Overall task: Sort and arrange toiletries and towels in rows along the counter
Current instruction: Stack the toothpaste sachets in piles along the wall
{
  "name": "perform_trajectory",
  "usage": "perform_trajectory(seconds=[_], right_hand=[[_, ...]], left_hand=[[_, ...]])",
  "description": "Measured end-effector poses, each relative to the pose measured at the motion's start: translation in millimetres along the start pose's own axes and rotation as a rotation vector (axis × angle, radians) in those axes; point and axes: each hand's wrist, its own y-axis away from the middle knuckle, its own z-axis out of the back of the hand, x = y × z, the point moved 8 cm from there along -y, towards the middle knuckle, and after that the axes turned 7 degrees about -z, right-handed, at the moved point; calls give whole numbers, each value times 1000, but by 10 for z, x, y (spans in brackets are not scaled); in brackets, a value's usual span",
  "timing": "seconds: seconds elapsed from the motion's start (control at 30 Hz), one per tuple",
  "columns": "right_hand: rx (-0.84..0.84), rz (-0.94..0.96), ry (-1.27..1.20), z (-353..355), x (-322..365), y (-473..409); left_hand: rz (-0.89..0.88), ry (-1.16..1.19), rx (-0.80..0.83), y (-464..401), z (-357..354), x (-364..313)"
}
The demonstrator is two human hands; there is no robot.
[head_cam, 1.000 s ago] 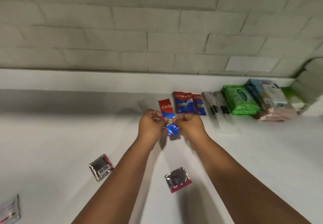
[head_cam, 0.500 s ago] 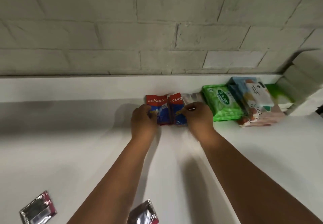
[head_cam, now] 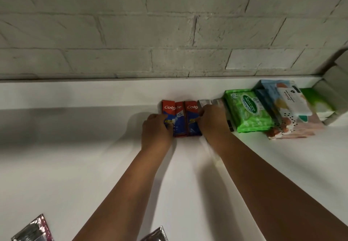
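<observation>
Three red and blue Colgate sachets (head_cam: pixel 179 117) lie side by side on the white counter (head_cam: pixel 75 156), close to the back ledge. My left hand (head_cam: pixel 155 131) rests on the left sachet, fingers curled over its lower edge. My right hand (head_cam: pixel 213 121) presses on the right sachet and covers part of a clear silver packet (head_cam: pixel 211 102) beside it. To the right lie a green Sanicare wipes pack (head_cam: pixel 248 110) and a stack of blue, white and pink tissue packs (head_cam: pixel 286 107).
A grey brick wall (head_cam: pixel 169 33) rises behind the counter's raised back ledge. Two silver and pink foil sachets lie at the near edge, one at bottom left (head_cam: pixel 33 229) and one at bottom centre (head_cam: pixel 156 235). A green pack (head_cam: pixel 312 97) sits in the right corner.
Both hands carried a Colgate sachet from mid-counter back to the row and laid it to the left of the other two. The camera moved forward with them.
</observation>
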Motion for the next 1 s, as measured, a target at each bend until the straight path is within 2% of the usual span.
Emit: perform_trajectory(seconds=[0.2, 0.3, 0.53, 1.0], right_hand=[[-38, 90, 107, -27, 128, 102], [0, 146, 144, -107, 192, 183], [8, 163, 205, -163, 189, 225], [-45, 191, 94, 12, 254, 402]], left_hand=[[15, 17, 13, 4, 11, 12], [20, 6, 13, 6, 11, 6], [32, -6, -15, 19, 19, -30], [63, -6, -22, 107, 187, -51]])
